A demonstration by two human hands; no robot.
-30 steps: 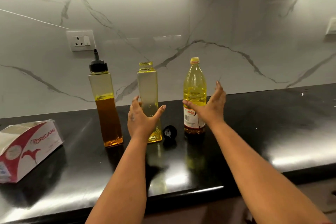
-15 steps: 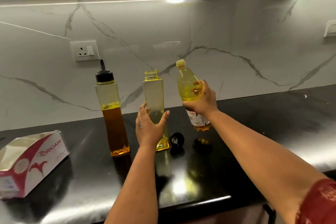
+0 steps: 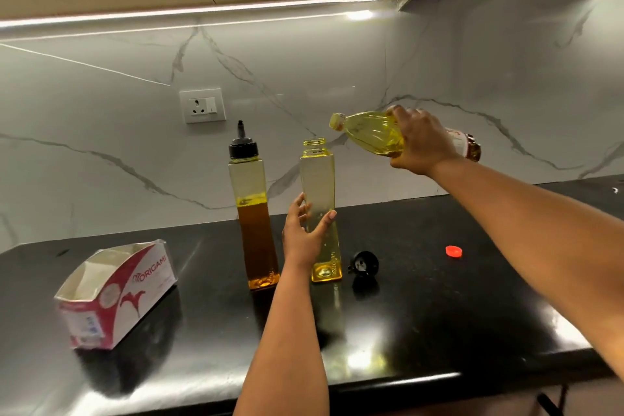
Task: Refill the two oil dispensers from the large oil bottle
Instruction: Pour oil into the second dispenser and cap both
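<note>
black counter [image 3: 439, 314], marble wall; left hand [image 3: 304, 240] grips open dispenser [image 3: 319, 186], right hand [image 3: 422, 142] grips tilted oil bottle [image 3: 368, 128].

Two dispensers: one capped [image 3: 254, 213], one open [image 3: 319, 209]. One oil bottle [image 3: 371, 132]. Two loose caps: black [image 3: 364, 262], red [image 3: 453, 251]. One carton [image 3: 118, 290]. One socket [image 3: 202, 106]. Two hands: left [image 3: 304, 233], right [image 3: 422, 142].

Glossy black stone worktop [image 3: 422, 321] mirrors the lamps. Clear, smooth plastic: the open dispenser [image 3: 319, 179] in the left hand [image 3: 302, 240] and the large oil bottle [image 3: 368, 132] in the right hand [image 3: 422, 142]. Left of the left hand, a matt cardboard box [image 3: 118, 294].
</note>
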